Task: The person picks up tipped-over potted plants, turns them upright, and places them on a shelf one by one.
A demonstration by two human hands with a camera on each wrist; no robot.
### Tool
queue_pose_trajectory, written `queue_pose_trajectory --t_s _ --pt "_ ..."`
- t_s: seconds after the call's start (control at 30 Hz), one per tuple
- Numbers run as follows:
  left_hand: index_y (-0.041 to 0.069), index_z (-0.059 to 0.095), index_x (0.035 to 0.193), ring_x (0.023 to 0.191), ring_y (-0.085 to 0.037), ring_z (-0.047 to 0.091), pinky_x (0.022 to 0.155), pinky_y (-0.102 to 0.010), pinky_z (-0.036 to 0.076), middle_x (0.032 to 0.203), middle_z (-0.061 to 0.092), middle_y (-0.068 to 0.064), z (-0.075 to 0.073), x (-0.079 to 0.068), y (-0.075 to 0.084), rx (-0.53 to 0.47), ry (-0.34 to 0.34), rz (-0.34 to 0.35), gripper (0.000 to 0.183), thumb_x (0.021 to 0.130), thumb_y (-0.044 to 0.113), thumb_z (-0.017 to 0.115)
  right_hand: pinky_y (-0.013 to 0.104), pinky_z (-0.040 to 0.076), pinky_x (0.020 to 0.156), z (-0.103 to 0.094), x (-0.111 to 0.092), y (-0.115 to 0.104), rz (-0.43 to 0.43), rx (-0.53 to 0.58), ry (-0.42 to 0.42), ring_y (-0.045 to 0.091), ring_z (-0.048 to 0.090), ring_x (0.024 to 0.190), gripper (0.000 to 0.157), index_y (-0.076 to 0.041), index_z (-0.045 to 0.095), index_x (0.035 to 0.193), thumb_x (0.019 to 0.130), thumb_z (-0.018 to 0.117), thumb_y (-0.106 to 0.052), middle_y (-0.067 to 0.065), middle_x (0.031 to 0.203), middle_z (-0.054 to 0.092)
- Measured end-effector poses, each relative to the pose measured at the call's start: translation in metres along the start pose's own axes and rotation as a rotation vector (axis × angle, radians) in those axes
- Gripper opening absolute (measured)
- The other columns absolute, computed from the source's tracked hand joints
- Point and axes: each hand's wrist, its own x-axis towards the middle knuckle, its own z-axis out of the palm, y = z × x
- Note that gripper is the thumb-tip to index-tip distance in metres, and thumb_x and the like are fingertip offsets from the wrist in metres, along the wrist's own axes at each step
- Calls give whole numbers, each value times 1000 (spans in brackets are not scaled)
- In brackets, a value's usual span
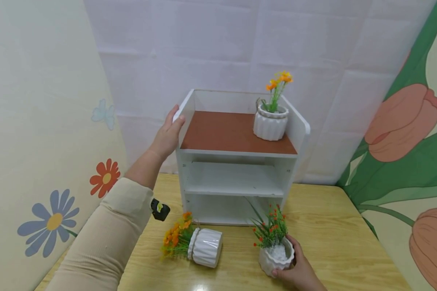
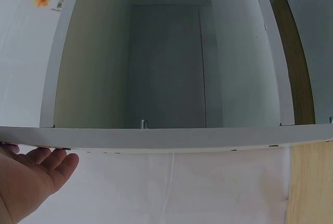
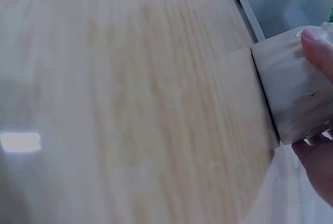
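Observation:
My right hand grips a white ribbed flowerpot by its right side, thumb in front and fingers behind. Red-dotted greenery and white filling show in it. The right wrist view shows the base of this pot close to the tabletop. My left hand rests against the outside of the left panel of a small white shelf unit; in the left wrist view the fingers touch that panel. Another white pot with orange flowers lies on its side before the shelf.
On the unit's brown top board, at the right, stands a third white pot with yellow-orange flowers. The unit stands on a wooden table against a white cloth backdrop. Flower-printed walls flank it on both sides.

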Motion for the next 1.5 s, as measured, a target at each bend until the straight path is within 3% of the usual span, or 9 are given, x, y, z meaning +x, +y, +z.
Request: queue_pose_trajectory --t_s 0.17,0.27,0.57,0.73,0.97,1.1,1.23,1.37,1.5 --pt "36 -1 158 144 -42 27 111 -69 25 161 21 -16 0 0 0 6 5 3 61 103 51 22 11 38 93 3 -2 1 -61 32 30 -10 45 112 112 -9 30 149 56 93 -6 24 144 46" --pt "35 -1 158 145 -42 26 111 -70 24 162 21 -16 0 0 0 8 8 4 61 103 51 22 10 38 93 3 -3 0 -84 37 37 -15 44 109 110 -8 32 147 56 93 -6 24 143 47" --pt "34 -1 158 145 -41 26 110 -70 26 162 20 -15 0 0 1 -10 -3 17 62 103 50 23 10 38 93 0 -1 -16 -41 54 20 -10 44 111 108 -12 31 148 59 92 -6 19 148 43" --pt "33 -1 158 145 -42 27 112 -69 25 161 21 -17 0 1 0 -9 0 18 62 104 49 23 12 39 94 -3 -4 -34 -75 21 30 0 47 117 108 -10 29 149 61 91 -5 21 148 43" --pt "31 0 159 145 -42 25 113 -68 23 161 21 -18 0 1 0 -4 1 26 62 104 48 22 12 39 93 -11 -6 -62 -123 2 44 -12 43 113 107 -9 30 149 62 90 -6 22 146 45" --pt "30 -1 159 146 -42 24 112 -69 23 162 20 -17 0 1 0 -1 0 39 62 104 48 22 13 42 89 -16 -7 -78 -162 21 45 -12 46 110 106 -5 30 149 61 90 -2 24 145 45" --pt "30 -1 159 147 -42 23 112 -70 22 162 19 -17 0 1 -1 -2 -5 45 62 104 49 22 13 44 87 -24 -7 -95 -148 49 19 -1 49 115 106 -6 27 150 64 88 -2 23 147 41" --pt "30 -1 159 146 -42 23 112 -70 22 162 20 -17 -1 1 -1 -2 -1 41 62 104 49 22 11 43 88 -32 -5 -112 -125 70 -22 24 45 131 107 -7 21 152 68 87 -5 23 151 35" --pt "31 -1 159 146 -42 23 112 -70 23 162 19 -17 0 1 -1 -4 -1 32 62 104 48 22 25 44 100 -39 -2 -130 -103 40 -53 38 37 138 109 -10 16 154 70 87 -11 21 155 30"
